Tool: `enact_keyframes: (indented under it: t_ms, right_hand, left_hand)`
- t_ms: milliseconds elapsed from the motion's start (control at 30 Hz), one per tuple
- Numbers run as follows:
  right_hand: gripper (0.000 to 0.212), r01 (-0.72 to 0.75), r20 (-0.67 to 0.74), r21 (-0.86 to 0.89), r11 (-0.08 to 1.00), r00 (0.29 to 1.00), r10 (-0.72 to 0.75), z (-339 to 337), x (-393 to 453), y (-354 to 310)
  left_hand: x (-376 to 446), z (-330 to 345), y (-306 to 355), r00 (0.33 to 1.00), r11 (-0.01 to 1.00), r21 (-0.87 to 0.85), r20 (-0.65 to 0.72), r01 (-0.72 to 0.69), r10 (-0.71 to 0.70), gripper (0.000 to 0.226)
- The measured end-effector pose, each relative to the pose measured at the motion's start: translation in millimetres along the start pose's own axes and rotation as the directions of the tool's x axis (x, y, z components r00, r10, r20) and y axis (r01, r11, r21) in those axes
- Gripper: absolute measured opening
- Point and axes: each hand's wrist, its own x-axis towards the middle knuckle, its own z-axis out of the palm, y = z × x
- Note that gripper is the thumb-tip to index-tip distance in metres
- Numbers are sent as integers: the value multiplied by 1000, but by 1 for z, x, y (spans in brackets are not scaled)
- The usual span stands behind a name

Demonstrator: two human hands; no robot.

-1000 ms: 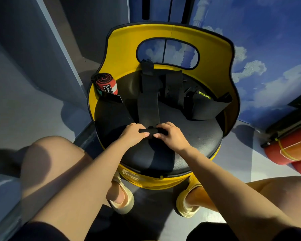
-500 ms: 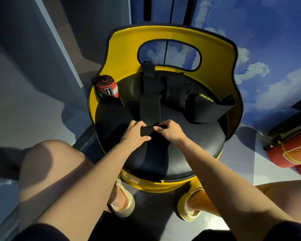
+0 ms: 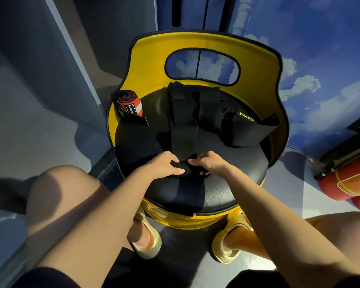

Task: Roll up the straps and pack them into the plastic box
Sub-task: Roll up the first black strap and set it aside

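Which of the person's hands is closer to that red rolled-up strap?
Left. The left hand lies below and right of the red rolled strap; the right hand is further right.

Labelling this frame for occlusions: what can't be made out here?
- Head view: rolled near end of the flat black strap, covered by left hand and right hand.
- Plastic box: not in view.
- Red cylinder: cut by right edge.
- Black strap heap: count unclear, dark on dark.

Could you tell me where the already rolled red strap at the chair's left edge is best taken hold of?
Grip the red strap around its rounded middle, coming from above, fingers on opposite sides. It lies on its side against the yellow chair wall, spiral end up, and its loose black tail would likely unwind if pulled.
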Motion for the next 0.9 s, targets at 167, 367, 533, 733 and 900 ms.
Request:
enact_keyframes:
  t_ms: [167,367,533,733,900]
  right_hand:
    - [29,12,-50,-115,993,999,-18,1,-8,4]
    - [51,163,-399,139,977,912,-96,5,-7,-7]
    - [59,168,-355,346,923,934,-37,-2,19,-31]
    - [45,153,-211,703,695,977,-2,-7,44,-35]
    - [41,233,-240,690,685,967,-88,-5,54,-39]
  left_hand:
    - [-2,-3,4,995,997,73,97,-17,10,54]
    - [-3,-11,15,984,984,171,176,-47,17,50]
    - [-2,-15,22,971,980,187,238,-73,27,67]
    - [4,-15,21,962,982,185,274,-33,-19,83]
    - [6,-15,21,952,986,167,303,-17,-34,84]
